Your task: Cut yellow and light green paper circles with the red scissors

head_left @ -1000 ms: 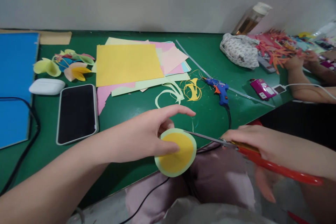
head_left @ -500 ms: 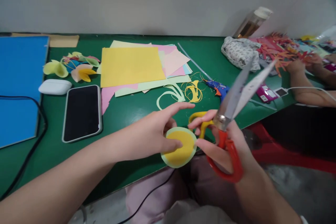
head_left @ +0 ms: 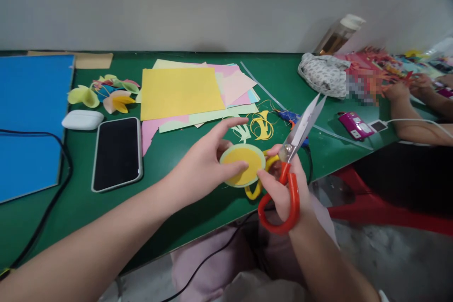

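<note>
Between my hands is a yellow paper circle [head_left: 238, 163] lying on a slightly larger pale green one, whose rim [head_left: 226, 150] shows all round. My left hand [head_left: 208, 160] holds the pair from the left, thumb on top, index finger stretched out. With thumb and fingertips my right hand [head_left: 283, 188] touches their right edge. It also carries scissors [head_left: 288, 151] with one red and one yellow handle, blades slightly apart and pointing up and away. Curled yellow paper offcuts [head_left: 262, 126] and pale green scraps [head_left: 241, 130] lie just beyond my hands.
Coloured paper sheets [head_left: 182, 94] are stacked at the back. Paper flowers [head_left: 109, 93], a white case [head_left: 82, 120], a phone [head_left: 118, 154] and a blue board [head_left: 28, 127] lie left. A blue glue gun [head_left: 288, 116], pouch [head_left: 323, 75], bottle [head_left: 339, 35] and another person's arms [head_left: 403, 108] are right.
Both hands have moved up and away over the table with the paper circles. The scissors have shifted left and their blades have closed somewhat.
</note>
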Motion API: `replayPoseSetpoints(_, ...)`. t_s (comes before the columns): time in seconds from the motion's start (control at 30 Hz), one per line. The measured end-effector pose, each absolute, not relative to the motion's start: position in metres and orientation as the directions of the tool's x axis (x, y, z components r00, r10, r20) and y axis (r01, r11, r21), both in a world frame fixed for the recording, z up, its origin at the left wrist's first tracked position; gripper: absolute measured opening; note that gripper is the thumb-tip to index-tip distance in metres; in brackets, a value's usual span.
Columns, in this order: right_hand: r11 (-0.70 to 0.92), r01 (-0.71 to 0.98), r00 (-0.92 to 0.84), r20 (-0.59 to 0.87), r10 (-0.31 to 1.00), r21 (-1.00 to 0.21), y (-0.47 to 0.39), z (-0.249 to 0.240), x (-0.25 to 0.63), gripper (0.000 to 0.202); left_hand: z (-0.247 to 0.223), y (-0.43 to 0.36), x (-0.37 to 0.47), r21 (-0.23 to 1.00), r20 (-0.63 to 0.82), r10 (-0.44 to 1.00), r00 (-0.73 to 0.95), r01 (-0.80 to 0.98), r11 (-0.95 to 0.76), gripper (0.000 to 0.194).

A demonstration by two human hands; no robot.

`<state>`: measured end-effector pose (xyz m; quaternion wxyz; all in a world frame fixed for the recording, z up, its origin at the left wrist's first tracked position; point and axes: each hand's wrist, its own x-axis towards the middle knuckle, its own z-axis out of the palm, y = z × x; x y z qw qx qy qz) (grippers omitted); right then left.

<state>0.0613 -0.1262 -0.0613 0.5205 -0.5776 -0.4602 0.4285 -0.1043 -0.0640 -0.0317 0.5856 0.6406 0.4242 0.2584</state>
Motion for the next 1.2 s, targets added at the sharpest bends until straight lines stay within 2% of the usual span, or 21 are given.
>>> replayPoseSetpoints(0.1, -0.010, 0.037, 0.298, 0.001, 0.955, -0.999, -0.123, -0.065, 0.053, 0.032, -0.035, -0.065, -0.100, 0.984, -0.166, 0.907, 0.387, 0.125, 0.127, 0.064)
replayPoseSetpoints(0.2, 0.001, 0.005, 0.318, 0.002, 0.948, -1.000, -0.119, -0.067, 0.051, 0.032, -0.036, -0.066, -0.100, 0.985, -0.173, 0.926, 0.337, 0.066, 0.160, 0.066)
replayPoseSetpoints(0.33, 0.056, 0.086, 0.352, 0.083, 0.932, -0.995, -0.122, -0.071, 0.067, 0.031, -0.031, -0.063, -0.107, 0.992, -0.128, 0.949, 0.288, 0.030, 0.125, 0.066)
replayPoseSetpoints(0.4, 0.121, 0.141, 0.294, 0.158, 0.943, -0.983, -0.130, -0.071, 0.079, 0.033, -0.027, -0.060, -0.110, 0.995, -0.104, 0.963, 0.248, 0.028, 0.100, 0.066)
replayPoseSetpoints(0.47, 0.130, 0.104, 0.213, 0.149, 0.966, -0.986, -0.142, -0.068, 0.089, 0.038, -0.024, -0.058, -0.114, 0.996, -0.084, 0.976, 0.203, 0.016, 0.083, 0.067)
replayPoseSetpoints(0.57, -0.089, 0.014, 0.066, -0.087, 0.994, -0.996, -0.163, -0.061, 0.097, 0.056, -0.018, -0.057, -0.117, 0.998, -0.053, 0.990, 0.128, -0.008, 0.054, 0.069)
replayPoseSetpoints(0.63, -0.230, 0.084, -0.082, -0.237, 0.968, -0.970, -0.174, -0.062, 0.097, 0.071, -0.015, -0.057, -0.119, 0.999, -0.039, 0.996, 0.080, -0.017, 0.041, 0.070)
replayPoseSetpoints(0.67, -0.265, 0.113, -0.160, -0.280, 0.946, -0.958, -0.178, -0.065, 0.097, 0.068, -0.013, -0.058, -0.119, 0.999, -0.038, 0.997, 0.060, -0.019, 0.039, 0.070)
replayPoseSetpoints(0.73, -0.295, 0.113, -0.175, -0.311, 0.934, -0.949, -0.181, -0.075, 0.094, 0.058, -0.010, -0.059, -0.120, 0.999, -0.039, 0.999, 0.035, -0.014, 0.040, 0.071)
replayPoseSetpoints(0.8, -0.295, 0.108, -0.181, -0.311, 0.933, -0.949, -0.178, -0.085, 0.090, 0.065, -0.008, -0.061, -0.121, 0.999, -0.039, 0.999, 0.028, -0.005, 0.039, 0.070)
replayPoseSetpoints(0.9, -0.399, 0.035, -0.171, -0.398, 0.901, -0.917, -0.170, -0.091, 0.079, 0.050, -0.006, -0.064, -0.120, 0.999, -0.046, 0.998, 0.044, 0.011, 0.046, 0.069)
replayPoseSetpoints(1.03, -0.605, -0.125, -0.118, -0.593, 0.796, -0.787, -0.157, -0.083, 0.065, 0.036, -0.003, -0.069, -0.117, 0.998, -0.055, 0.997, 0.051, 0.045, 0.053, 0.070)
replayPoseSetpoints(1.1, -0.628, -0.197, -0.120, -0.617, 0.778, -0.753, -0.153, -0.079, 0.062, 0.032, -0.002, -0.072, -0.114, 0.997, -0.061, 0.997, 0.044, 0.051, 0.059, 0.070)
replayPoseSetpoints(1.2, -0.580, -0.198, -0.125, -0.567, 0.814, -0.790, -0.152, -0.082, 0.062, 0.034, -0.001, -0.074, -0.111, 0.997, -0.072, 0.996, 0.060, 0.040, 0.070, 0.069)
